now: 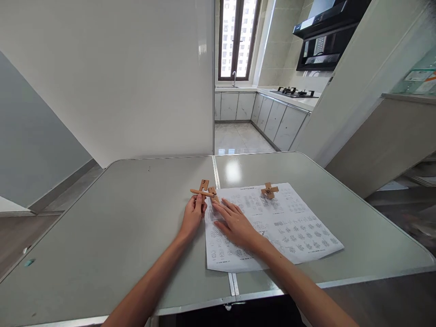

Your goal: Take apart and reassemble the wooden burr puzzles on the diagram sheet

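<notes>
My left hand is closed on a wooden puzzle bar that lies crosswise over other notched wooden pieces near the table's middle seam. My right hand rests flat, fingers stretched out, on a printed instruction sheet, its fingertips close to a wooden piece at the sheet's top left corner. An assembled wooden cross puzzle stands on the far part of the sheet, apart from both hands.
A grey folding table with a metal seam down its middle carries everything. A white wall panel stands behind it. Beyond lies a kitchen with cabinets, a hob and a window. A counter rises at the right.
</notes>
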`<state>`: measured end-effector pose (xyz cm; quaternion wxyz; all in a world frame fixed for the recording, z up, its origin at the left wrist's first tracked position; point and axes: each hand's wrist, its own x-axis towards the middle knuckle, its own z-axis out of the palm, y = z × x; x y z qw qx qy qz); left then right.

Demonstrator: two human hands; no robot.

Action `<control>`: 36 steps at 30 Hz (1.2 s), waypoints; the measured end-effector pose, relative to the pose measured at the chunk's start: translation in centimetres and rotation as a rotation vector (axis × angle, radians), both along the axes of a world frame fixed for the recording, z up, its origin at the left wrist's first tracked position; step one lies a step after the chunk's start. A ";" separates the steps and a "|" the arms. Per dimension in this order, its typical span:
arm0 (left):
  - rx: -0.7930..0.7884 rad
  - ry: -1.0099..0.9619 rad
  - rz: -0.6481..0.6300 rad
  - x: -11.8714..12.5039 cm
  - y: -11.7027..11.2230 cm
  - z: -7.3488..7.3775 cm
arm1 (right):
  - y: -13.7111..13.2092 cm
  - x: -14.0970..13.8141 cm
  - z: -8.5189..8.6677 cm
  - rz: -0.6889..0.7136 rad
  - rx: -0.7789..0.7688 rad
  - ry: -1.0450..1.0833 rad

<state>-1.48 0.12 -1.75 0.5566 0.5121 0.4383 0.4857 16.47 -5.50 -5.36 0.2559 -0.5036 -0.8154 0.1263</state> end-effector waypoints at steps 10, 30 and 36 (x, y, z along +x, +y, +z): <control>-0.003 0.000 0.006 0.0 0.1 -0.3 | 0.0 -0.1 -0.2 -0.005 0.041 -0.032; -0.010 0.031 0.003 0.0 0.2 -0.3 | 0.0 -0.1 0.0 -0.022 0.026 -0.064; -0.005 0.031 0.001 -0.1 0.3 -0.5 | 0.0 -0.2 0.3 -0.025 0.061 -0.064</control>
